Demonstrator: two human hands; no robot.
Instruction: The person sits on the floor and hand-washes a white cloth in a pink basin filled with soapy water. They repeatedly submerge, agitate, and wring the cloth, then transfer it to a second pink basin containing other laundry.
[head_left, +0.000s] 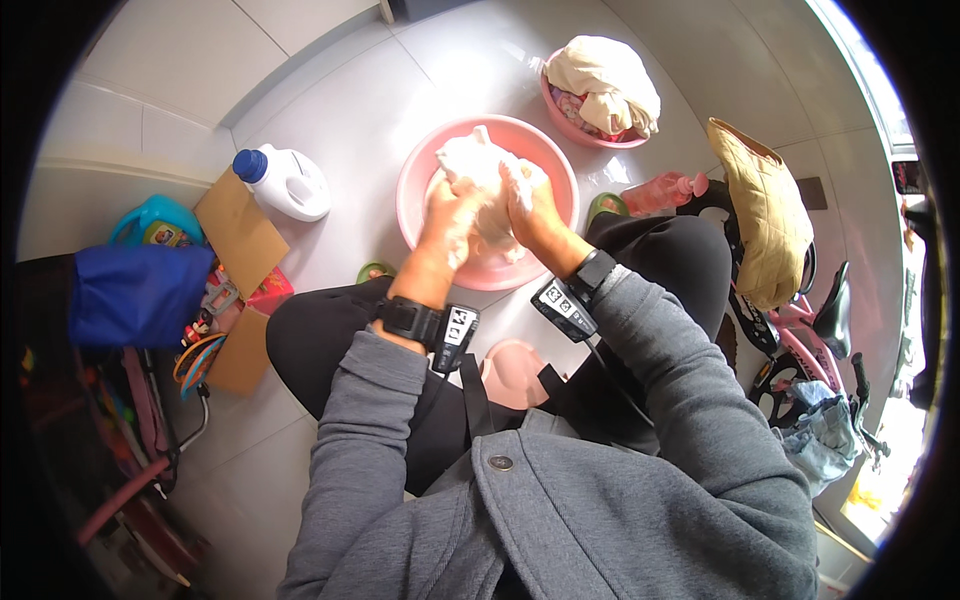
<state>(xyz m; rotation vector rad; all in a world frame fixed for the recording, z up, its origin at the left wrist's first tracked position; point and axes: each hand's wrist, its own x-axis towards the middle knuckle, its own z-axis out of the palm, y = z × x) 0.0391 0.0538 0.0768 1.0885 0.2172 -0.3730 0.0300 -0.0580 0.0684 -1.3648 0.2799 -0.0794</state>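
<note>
A round pink plastic basin (411, 187) stands on the floor in front of my knees. Inside it is a pale, wet-looking cloth (474, 154), bunched up and overexposed by the strong light. My left hand (454, 217) grips the cloth from the left side. From the right, my right hand (531, 202) presses on the same bundle, its fingers pointing away from me. White foam seems to coat parts of both hands. Each wrist wears a black strap with a small device. The underside of the cloth is hidden by my hands.
A second pink basin (559, 124) holds a cream garment (604, 79) and patterned cloth. Nearby lies a pink pump bottle (660, 193). A white detergent jug (289, 184) stands left, beside an open cardboard box (240, 232). To the right is a pink child's bicycle (802, 337) with a yellow quilted cloth (765, 217).
</note>
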